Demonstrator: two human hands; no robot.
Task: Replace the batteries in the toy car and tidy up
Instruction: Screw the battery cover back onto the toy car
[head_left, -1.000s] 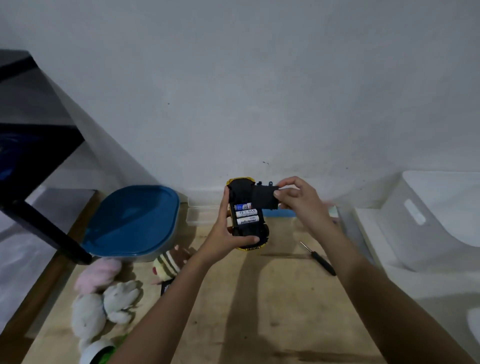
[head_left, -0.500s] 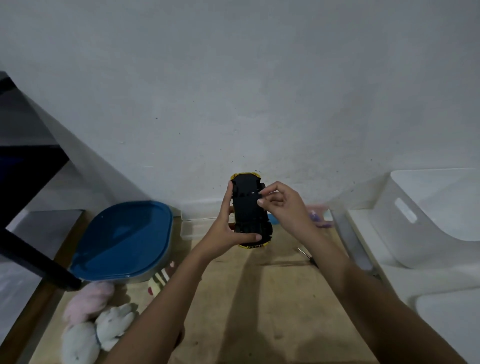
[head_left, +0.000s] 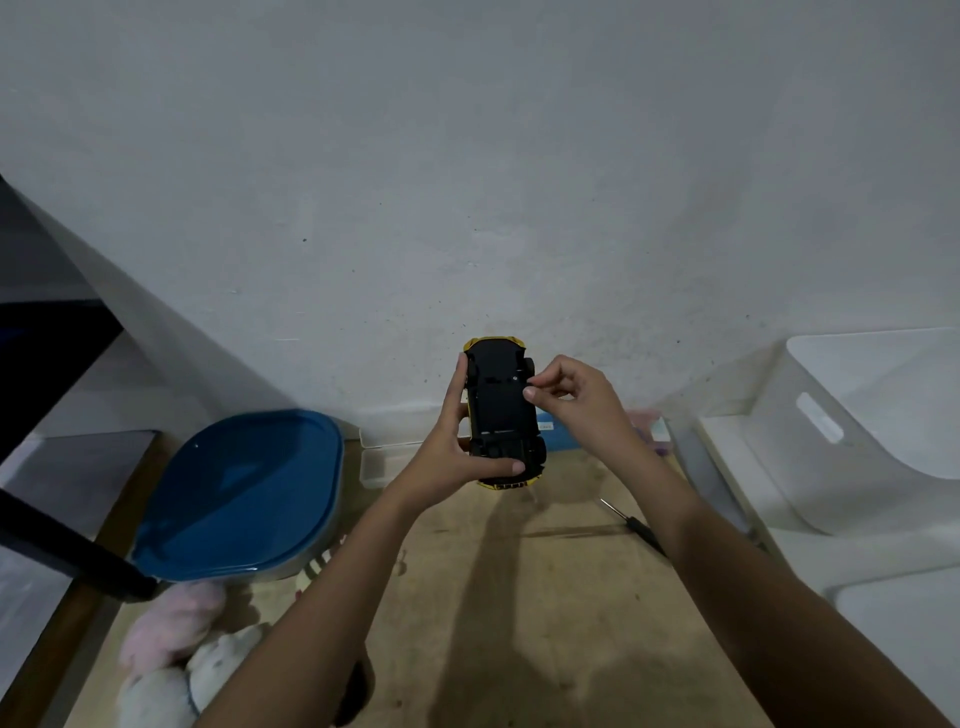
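I am looking first at the containers. Well to the left of my left hand (head_left: 447, 457), a tub with a blue lid (head_left: 234, 493) is sitting closed on the wooden table (head_left: 519, 623), so its contents are staying hidden. Just behind that hand, a shallow clear box (head_left: 379, 462) is lying against the wall, and I cannot tell what is in it. Far to the right of my right hand (head_left: 576, 410), a white bin (head_left: 857, 431) is running off the frame edge and showing only its pale inner wall.

The toy car (head_left: 501, 410) is being held up above the table between both hands, its black underside facing me, with yellow bodywork peeking out at both ends and its wheels showing along its sides. My left hand is gripping it, fingers behind its left side and thumb across its near end. My right hand is bunching its fingertips at the car's right edge. I cannot tell whether they are pinching something small or only touching the car.

Below the right wrist, a screwdriver (head_left: 636, 527) is lying on the table, its handle partly covered by my forearm. Near the left elbow, plush toys (head_left: 171, 660) are lying blurred and dim.
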